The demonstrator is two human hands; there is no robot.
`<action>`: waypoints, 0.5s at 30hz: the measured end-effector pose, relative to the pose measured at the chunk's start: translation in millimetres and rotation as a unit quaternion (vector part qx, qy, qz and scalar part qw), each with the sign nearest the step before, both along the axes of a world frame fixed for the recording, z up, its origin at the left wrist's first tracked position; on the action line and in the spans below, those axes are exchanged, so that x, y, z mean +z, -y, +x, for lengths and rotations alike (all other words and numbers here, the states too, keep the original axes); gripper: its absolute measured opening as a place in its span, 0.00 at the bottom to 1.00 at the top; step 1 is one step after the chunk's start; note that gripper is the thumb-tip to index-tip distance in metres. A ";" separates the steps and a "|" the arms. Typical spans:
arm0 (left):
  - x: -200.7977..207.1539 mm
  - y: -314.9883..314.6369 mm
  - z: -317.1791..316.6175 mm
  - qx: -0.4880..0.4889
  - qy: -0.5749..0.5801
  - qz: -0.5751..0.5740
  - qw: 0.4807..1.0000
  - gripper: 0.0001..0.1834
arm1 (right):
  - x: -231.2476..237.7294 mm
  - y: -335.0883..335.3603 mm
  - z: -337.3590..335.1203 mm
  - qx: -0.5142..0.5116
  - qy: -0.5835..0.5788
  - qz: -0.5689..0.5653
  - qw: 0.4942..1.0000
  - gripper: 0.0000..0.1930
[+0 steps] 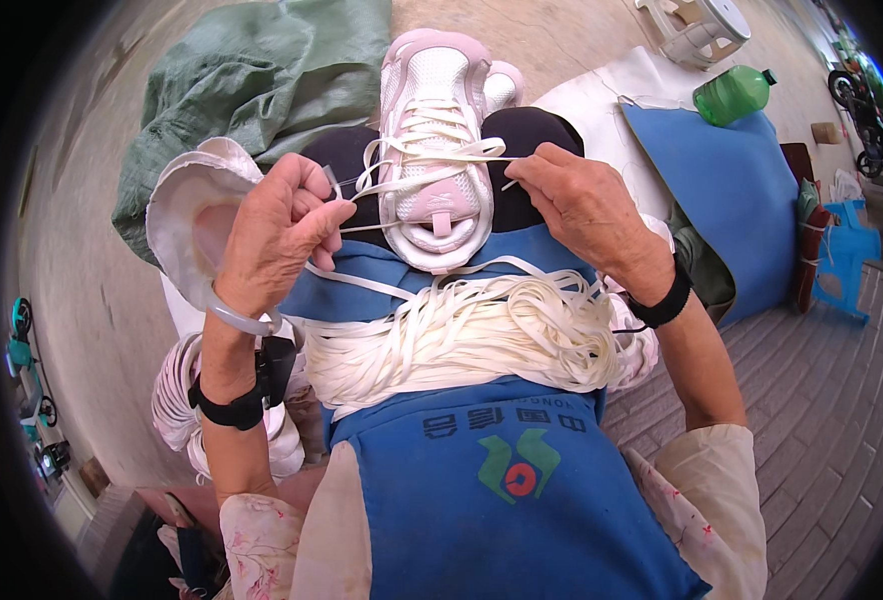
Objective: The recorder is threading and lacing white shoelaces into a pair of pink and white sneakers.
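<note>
A white and pink sneaker (pixel 444 197) rests across my knees, its heel opening toward me. Cream flat shoelace (pixel 422 150) crosses its tongue and forms a loose loop on the left. At the shoe's left side, my left hand (pixel 287 225) is closed in a pinch on the lace, with a small clear piece by its fingertips. On the right, my right hand (pixel 582 205) pinches a lace drawn taut from the shoe; a short end pokes out below its fingers. A thick bundle of cream laces (pixel 482 335) lies on my blue apron (pixel 492 450).
White shoe pieces (pixel 202 215) stand beside my left forearm, and more (pixel 177 390) lie stacked below. A green sheet (pixel 252 90) spreads at the far left. To the right are a blue sheet (pixel 712 190), a green bottle (pixel 734 96), a white stool (pixel 702 30) and a blue stool (pixel 847 250).
</note>
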State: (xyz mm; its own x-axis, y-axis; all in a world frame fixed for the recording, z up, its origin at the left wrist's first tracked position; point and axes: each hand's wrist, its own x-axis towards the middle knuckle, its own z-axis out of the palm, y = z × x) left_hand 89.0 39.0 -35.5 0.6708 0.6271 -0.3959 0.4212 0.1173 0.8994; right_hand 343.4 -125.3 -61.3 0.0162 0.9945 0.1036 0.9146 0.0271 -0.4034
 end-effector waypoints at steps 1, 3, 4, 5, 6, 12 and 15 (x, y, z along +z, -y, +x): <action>8.2 -3.8 -3.0 -0.026 -0.009 -0.033 0.999 0.10 | -0.5 0.4 -0.4 -0.002 0.000 -0.001 1.000 0.10; 26.6 -8.3 -10.0 -0.044 -0.003 -0.084 0.995 0.10 | -0.7 -1.3 -2.4 -0.015 -0.011 0.000 1.000 0.08; 31.9 -10.0 -13.8 -0.063 0.003 -0.135 0.989 0.10 | -1.4 -2.2 -3.1 -0.015 -0.012 0.000 1.000 0.08; 33.8 -11.7 -17.6 -0.092 0.023 -0.140 0.986 0.08 | -2.9 -3.2 -4.1 -0.022 -0.037 0.025 0.999 0.06; 33.9 -9.5 -18.8 -0.092 0.023 -0.139 0.986 0.08 | -4.2 -4.1 -5.3 -0.028 -0.062 0.050 0.996 0.04; 22.0 -1.1 -16.9 -0.195 -0.098 -0.076 0.973 0.07 | -8.4 -9.7 -15.3 -0.062 -0.095 0.051 0.992 0.03; 28.0 9.8 -4.4 -0.199 -0.141 0.032 0.969 0.07 | -12.6 -12.1 -15.6 -0.076 -0.102 0.031 0.991 0.06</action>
State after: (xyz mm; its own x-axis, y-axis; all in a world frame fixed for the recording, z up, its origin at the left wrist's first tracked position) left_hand 84.6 29.2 -7.5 0.7355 0.3695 -0.5679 0.6519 -0.1576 0.7417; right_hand 327.8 -113.1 -73.8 0.1917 0.9710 0.1431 0.8095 -0.0740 -0.5824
